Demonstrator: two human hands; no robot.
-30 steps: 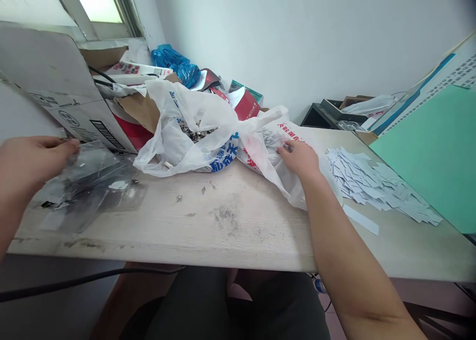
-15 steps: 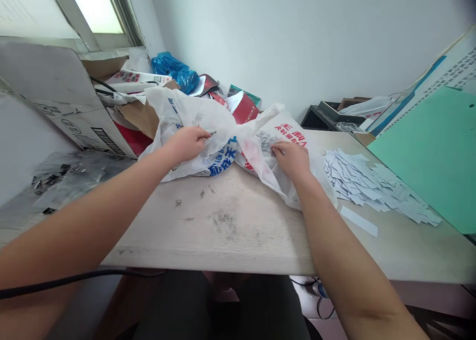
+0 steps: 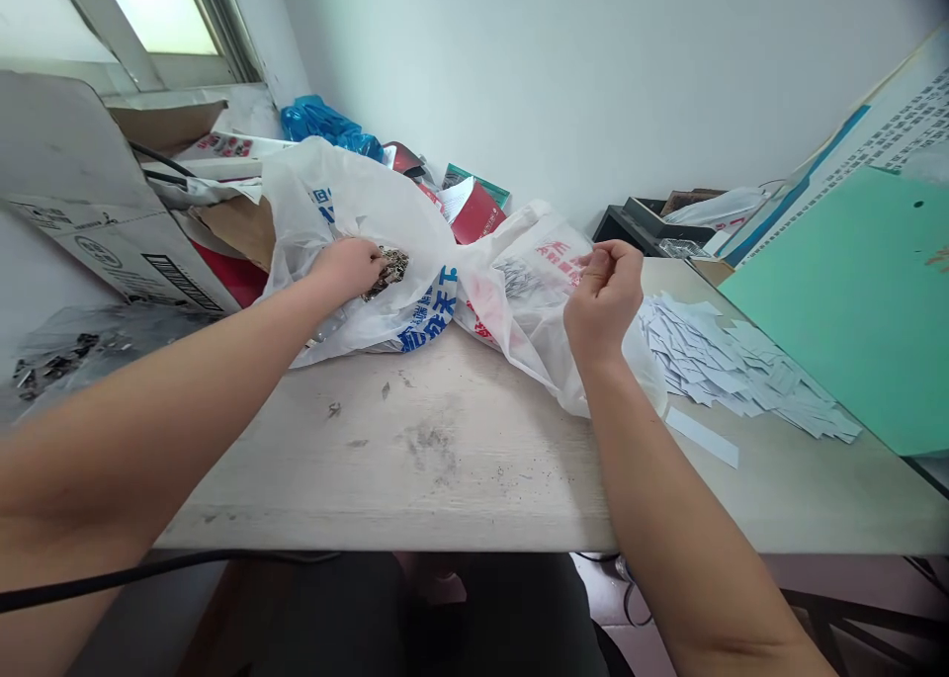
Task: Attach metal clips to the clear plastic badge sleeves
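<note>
My left hand (image 3: 347, 268) reaches into an open white plastic bag with blue print (image 3: 356, 188). Its fingers are drawn together at a heap of small brownish metal pieces (image 3: 388, 272); what lies between the fingertips is hidden. My right hand (image 3: 606, 296) is raised over the right side of a second white bag with red print (image 3: 545, 361). Its fingers are curled in against the thumb, and anything held there is too small to make out. Inside that second bag lie thin silvery pieces (image 3: 519, 278).
White paper slips (image 3: 712, 351) lie piled at the right, with one longer strip (image 3: 703, 436) in front. A green board (image 3: 852, 311) leans beyond them. Clear bags of dark metal parts (image 3: 55, 361) and a cardboard box (image 3: 104, 232) are at the left.
My right hand has lifted from the silvery pieces and moved right, its fingers curling in. My left hand has gone deeper into its bag, where the brownish metal pieces now show.
</note>
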